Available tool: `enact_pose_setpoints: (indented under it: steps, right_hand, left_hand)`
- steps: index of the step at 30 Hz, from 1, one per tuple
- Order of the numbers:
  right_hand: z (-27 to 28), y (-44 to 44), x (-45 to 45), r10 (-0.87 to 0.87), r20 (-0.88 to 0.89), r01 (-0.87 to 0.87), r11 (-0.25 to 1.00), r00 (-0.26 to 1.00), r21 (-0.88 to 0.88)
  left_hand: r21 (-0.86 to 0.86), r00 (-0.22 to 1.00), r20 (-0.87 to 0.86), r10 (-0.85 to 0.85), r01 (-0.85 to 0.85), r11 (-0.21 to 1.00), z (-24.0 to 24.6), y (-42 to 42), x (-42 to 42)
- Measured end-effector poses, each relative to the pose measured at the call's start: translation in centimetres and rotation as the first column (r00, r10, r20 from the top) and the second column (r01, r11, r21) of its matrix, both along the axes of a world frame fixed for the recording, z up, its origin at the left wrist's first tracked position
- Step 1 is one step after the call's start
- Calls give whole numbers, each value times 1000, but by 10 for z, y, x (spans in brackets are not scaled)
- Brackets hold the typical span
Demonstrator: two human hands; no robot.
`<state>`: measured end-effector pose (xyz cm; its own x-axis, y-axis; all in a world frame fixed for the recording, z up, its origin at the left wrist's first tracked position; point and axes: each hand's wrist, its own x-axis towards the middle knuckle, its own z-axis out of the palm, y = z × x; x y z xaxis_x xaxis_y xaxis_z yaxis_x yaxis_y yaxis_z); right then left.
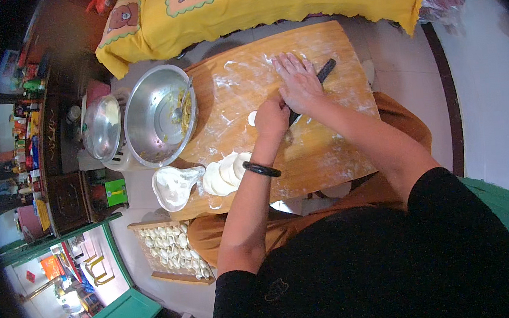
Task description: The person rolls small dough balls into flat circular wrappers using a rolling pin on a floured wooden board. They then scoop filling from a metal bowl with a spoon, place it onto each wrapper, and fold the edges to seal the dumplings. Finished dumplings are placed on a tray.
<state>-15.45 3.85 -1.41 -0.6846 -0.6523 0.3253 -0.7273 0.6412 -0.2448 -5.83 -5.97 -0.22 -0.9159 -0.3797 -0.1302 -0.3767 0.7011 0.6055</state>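
A dark rolling pin [327, 70] lies slantwise on the floured wooden board [226, 93]. My right hand [298, 82] rests its palm across the pin, with the fingers stretched flat and spread past it. Close by, my left hand [272, 115] is curled beside the pin's nearer part; whether it pinches dough is hidden. A bit of white dough [297, 118] shows at the pin's lower end, mostly covered. Left of my left hand sits a small dough piece [252, 118]. Overlapping round dough wrappers [220, 176] lie near my left forearm, which wears a black bangle [261, 169].
A flour-filled scoop-shaped container [173, 189] stands at the board's left corner. Beyond it are a large metal bowl [146, 118] with filling and a spoon, and a glass lid [103, 127]. A wooden tray [183, 278] of dumplings lies lower left. A yellow cloth [260, 13] hangs opposite.
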Motion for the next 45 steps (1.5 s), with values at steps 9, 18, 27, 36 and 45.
enact_pose_setpoints:
  steps: [9, 18, 27, 36, 45]
  right_hand:
    - [10, 86, 37, 72, 118, -90, 984, 990, 152]
    - [3, 11, 13, 68, 118, -63, 997, 991, -46]
    - [11, 142, 32, 120, 119, -124, 992, 986, 20]
    - [8, 165, 23, 166, 133, -170, 985, 977, 21]
    - [18, 131, 37, -14, 117, 7, 998, 993, 61]
  left_hand:
    - [508, 987, 48, 151, -155, 847, -24, -6, 40]
    - [53, 993, -91, 78, -74, 996, 4, 2, 24]
    - [611, 927, -248, 281, -76, 788, -22, 19, 29]
    - [807, 904, -309, 296, 85, 584, -16, 52, 12]
    - [395, 978, -203, 46, 39, 918, -25, 54, 29]
